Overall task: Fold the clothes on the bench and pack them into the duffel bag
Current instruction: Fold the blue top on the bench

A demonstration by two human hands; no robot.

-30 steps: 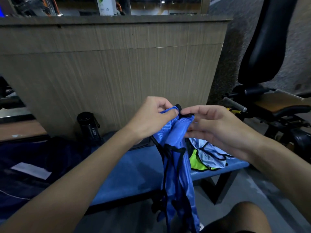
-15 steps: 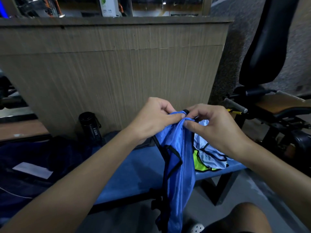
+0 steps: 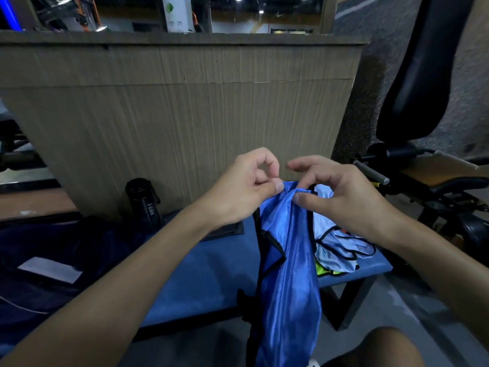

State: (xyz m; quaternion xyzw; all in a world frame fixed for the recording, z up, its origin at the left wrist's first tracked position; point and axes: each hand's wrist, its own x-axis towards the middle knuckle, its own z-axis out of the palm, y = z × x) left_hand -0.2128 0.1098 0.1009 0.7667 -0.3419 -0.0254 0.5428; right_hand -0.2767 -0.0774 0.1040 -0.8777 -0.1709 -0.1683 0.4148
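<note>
A shiny blue garment with black trim (image 3: 288, 282) hangs bunched in front of the blue bench (image 3: 211, 276), reaching below its front edge. My left hand (image 3: 246, 186) pinches the top edge of it between thumb and fingers. My right hand (image 3: 341, 192) pinches the same top edge just to the right, its index finger lifted. More clothes lie on the bench's right end: a light blue piece (image 3: 336, 247) over a neon yellow one (image 3: 326, 271). The dark navy duffel bag (image 3: 45, 250) sits at the left, with a white card on it.
A black bottle (image 3: 144, 202) stands at the back of the bench against a wood-grain partition (image 3: 185, 109). A dark grey folded cloth (image 3: 225, 231) lies behind my left wrist. Black gym equipment (image 3: 423, 168) crowds the right side. My knee (image 3: 378, 350) shows at the bottom.
Both hands have dropped lower with the blue garment and shifted their pinch along its top edge. The right index finger has lifted off the cloth.
</note>
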